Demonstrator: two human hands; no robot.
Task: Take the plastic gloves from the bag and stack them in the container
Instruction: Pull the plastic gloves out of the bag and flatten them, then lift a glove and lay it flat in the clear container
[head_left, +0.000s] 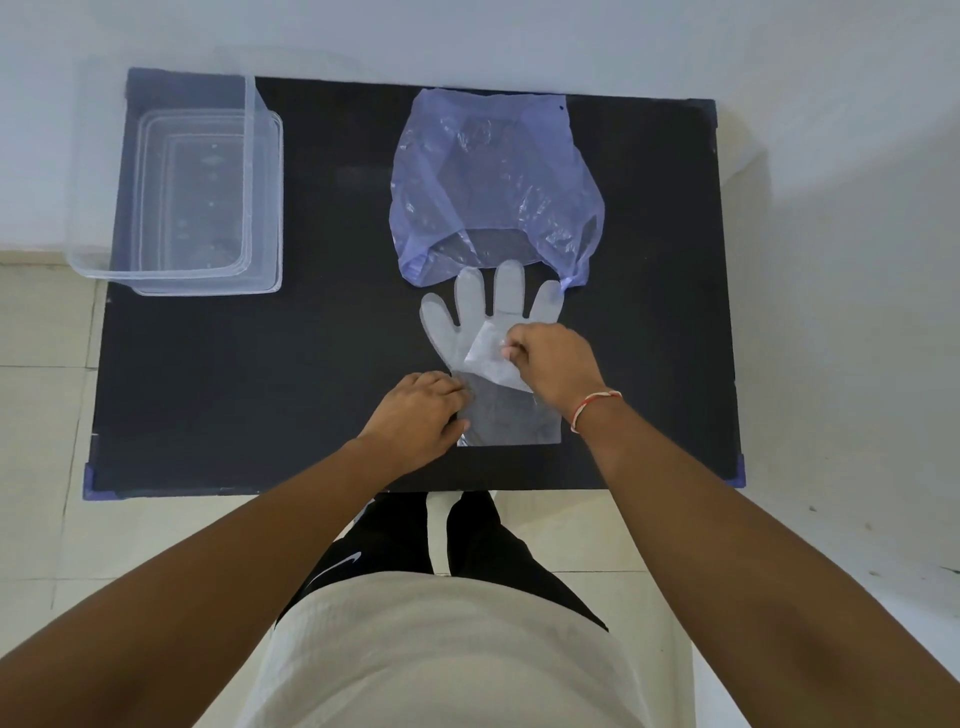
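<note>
Black table (322, 364) carries clear container (176, 187) at far-left corner & purple bag (493, 176) mid-far edge, mouth over tips of the glove stack (493, 332) near front edge. Left hand (415, 421) presses the cuff flat, fingers curled; right hand (550, 364) pinches a peeled-up glove layer. Bag contents hard to make out.

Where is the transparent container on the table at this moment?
In the head view, the container stands on the far left corner of the black table, left of the purple bag and away from both hands.
</note>
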